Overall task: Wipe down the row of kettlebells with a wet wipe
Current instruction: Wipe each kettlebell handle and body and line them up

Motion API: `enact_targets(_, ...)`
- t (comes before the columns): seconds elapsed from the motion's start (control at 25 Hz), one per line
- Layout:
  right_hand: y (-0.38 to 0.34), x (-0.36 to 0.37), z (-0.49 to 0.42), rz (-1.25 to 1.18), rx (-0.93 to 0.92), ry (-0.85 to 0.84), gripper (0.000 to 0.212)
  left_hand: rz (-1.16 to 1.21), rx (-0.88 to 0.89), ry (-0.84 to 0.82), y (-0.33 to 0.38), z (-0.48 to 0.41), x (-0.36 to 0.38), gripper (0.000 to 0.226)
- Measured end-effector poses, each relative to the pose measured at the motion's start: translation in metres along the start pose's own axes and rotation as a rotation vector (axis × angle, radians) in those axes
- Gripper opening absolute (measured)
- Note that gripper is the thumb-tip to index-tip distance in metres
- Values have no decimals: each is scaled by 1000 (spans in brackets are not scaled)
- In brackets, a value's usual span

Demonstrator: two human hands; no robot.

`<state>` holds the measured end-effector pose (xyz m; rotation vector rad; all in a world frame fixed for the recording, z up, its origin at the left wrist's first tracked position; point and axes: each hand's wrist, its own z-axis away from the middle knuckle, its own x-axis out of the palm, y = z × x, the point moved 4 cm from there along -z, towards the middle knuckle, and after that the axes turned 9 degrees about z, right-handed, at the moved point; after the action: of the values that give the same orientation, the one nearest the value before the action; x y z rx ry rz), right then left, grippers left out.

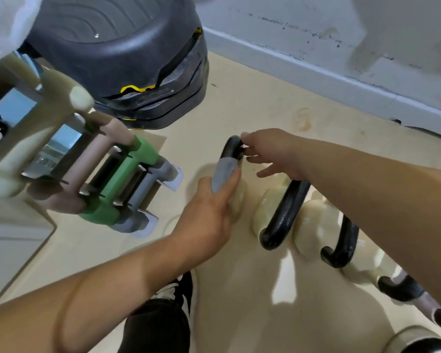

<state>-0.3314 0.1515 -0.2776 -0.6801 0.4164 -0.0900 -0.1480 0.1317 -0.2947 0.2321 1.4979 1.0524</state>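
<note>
The left hand (209, 212) presses a wet wipe (224, 174) along the first kettlebell (233, 149) handle, fingers curled round it. The right hand (273, 154) pinches the handle top (probably to steady it).

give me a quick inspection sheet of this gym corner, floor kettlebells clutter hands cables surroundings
surface: beige floor, smudged near the wall.
job's things: row of cream kettlebells with black handles; first kettlebell, next. grey wipe lies along the first handle.
clutter: dumbbell rack on the left; black stacked equipment behind it.
grippers: left hand presses the wipe on the handle; right hand has its fingers at the handle top.
cables: nothing seen.
surroundings: scuffed grey wall with baseboard; a shoe below.
</note>
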Motion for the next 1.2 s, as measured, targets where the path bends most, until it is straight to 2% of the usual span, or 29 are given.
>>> enact_targets(0.12, 3, 0, -4, 81, 0, 28, 51, 168, -172, -25, -5, -57, -7, 90)
enact_targets(0.24, 0, -1, -5, 97, -12, 28, 53, 435, -381, -91, 3, -100, -16, 78)
enact_targets(0.32, 0, -2, -8, 101, -13, 39, 58, 530, -402, -61, 3, -85, -15, 70)
enact_targets(0.52, -2, 5, -11, 262, -54, 77, 55, 468, -251, 113, -5, 17, 10, 70)
enact_targets(0.64, -15, 16, -6, 352, -248, 99, 51, 299, -273, 171, -9, 10, 15, 71)
enact_targets(0.76, -29, 15, -4, 543, -388, 57, 38, 258, -207, 176, -3, -5, 14, 72)
enact_targets(0.88, -28, 7, -7, 639, -342, 54, 31, 217, -145, 157, -7, -9, 1, 65)
enact_targets(1.08, -16, 13, -19, 647, -303, 10, 30, -18, -187, 103, -15, -57, -26, 26)
enact_targets(1.12, -14, 14, -21, 624, -293, 2, 31, -42, -161, 143, -17, -54, -23, 28)
enact_targets(1.2, -11, 16, -24, 602, -266, -22, 33, -8, -95, 256, -30, -26, -12, 45)
